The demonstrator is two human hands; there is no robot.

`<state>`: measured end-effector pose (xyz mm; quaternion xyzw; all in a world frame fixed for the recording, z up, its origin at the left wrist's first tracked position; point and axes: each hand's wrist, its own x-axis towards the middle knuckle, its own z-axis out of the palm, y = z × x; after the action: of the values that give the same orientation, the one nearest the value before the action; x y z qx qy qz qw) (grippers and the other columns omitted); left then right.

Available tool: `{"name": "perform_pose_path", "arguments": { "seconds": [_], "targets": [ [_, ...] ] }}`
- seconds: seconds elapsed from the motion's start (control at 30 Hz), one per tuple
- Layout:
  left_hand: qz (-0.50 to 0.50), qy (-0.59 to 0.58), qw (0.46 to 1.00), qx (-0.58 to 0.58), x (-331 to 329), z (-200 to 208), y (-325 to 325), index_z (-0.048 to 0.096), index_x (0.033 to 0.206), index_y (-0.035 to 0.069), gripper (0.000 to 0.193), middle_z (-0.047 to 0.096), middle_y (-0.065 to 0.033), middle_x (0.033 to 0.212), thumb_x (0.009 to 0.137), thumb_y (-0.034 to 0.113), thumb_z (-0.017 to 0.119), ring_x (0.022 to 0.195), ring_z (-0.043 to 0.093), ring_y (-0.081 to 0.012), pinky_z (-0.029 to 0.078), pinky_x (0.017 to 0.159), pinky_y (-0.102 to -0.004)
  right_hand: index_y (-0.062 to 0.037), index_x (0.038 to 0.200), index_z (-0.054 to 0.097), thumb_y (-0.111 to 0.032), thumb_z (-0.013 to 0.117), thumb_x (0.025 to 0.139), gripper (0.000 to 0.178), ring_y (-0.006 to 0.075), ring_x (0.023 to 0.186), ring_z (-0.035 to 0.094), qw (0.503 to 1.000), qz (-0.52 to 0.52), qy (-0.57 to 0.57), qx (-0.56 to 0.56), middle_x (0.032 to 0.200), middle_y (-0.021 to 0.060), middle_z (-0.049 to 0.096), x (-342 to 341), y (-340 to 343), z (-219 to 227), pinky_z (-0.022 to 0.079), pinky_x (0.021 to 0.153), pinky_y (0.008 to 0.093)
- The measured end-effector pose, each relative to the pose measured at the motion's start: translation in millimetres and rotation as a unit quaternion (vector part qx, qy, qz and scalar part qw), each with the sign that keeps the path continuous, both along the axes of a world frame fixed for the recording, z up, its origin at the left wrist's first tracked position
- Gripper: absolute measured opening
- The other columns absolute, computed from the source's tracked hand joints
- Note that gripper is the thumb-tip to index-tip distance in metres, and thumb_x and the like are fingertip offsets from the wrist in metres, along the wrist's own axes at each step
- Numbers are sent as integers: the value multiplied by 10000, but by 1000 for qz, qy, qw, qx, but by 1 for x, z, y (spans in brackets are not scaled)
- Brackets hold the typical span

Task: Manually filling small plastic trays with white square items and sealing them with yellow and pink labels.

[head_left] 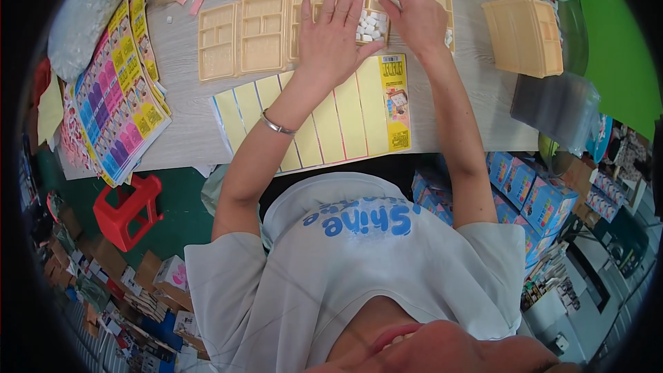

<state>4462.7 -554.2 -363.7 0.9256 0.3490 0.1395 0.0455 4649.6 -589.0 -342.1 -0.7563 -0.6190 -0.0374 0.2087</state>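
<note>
Spreads left grip (327,45) over trays (265,26) beyond the sheet (349,110); could, by pressing unevenly, slide or tip one. Holds right grip (421,19) with thumb and forefinger close together, beside cubes (371,27) heaped in one, just beyond the sheet's right half; could scatter some by brushing the heap. Hides compartments beneath the left palm; cannot tell of any item between the right fingertips; conceals part of the rightmost tray (447,1) behind the right hand.

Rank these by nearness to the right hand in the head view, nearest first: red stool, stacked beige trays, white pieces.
1. White pieces: just left of the right hand.
2. Stacked beige trays: to its right.
3. Red stool: far off, lower left.
</note>
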Motion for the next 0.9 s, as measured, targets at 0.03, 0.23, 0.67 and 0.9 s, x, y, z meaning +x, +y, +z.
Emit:
{"name": "perform_pose_path", "arguments": {
  "seconds": [0.03, 0.23, 0.67, 0.9],
  "targets": [
    [18, 6, 1000, 12, 2, -1, -1, 385, 1537, 90, 883, 335, -82, 1622, 907, 693, 523, 1505, 288, -268, 177, 1186, -622, -180, 1034, 777, -346, 710, 901, 223, 238, 681, 671, 1000, 0, 0, -1, 793, 43, 675, 2, 0, -2, 516, 588, 364],
    [33, 0, 999, -12, 1, -4, -9, 383, 1534, 79, 899, 335, -103, 1617, 899, 696, 537, 1516, 250, -282, 165, 1179, -637, -155, 964, 779, -260, 755, 873, 141, 210, 634, 623, 992, 14, 106, 70, 749, 28, 636, -2, -29, 2, 492, 586, 347],
    [16, -27, 1000, 6, 6, 0, 15, 385, 1530, 72, 915, 330, -109, 1617, 878, 686, 570, 1513, 251, -293, 174, 1175, -644, -124, 1006, 772, -176, 740, 889, 133, 185, 612, 589, 985, 139, 102, -26, 705, 47, 613, -1, -25, 27, 467, 573, 322],
    [-176, 9, 984, -14, 28, 38, 37, 368, 1543, 77, 908, 329, -96, 1616, 878, 656, 585, 1522, 221, -298, 155, 1211, -577, -19, 976, 724, -209, 642, 955, 208, 219, 737, 597, 949, -4, 184, 256, 801, 86, 623, 140, 32, 207, 449, 646, 343]
  ]
}}
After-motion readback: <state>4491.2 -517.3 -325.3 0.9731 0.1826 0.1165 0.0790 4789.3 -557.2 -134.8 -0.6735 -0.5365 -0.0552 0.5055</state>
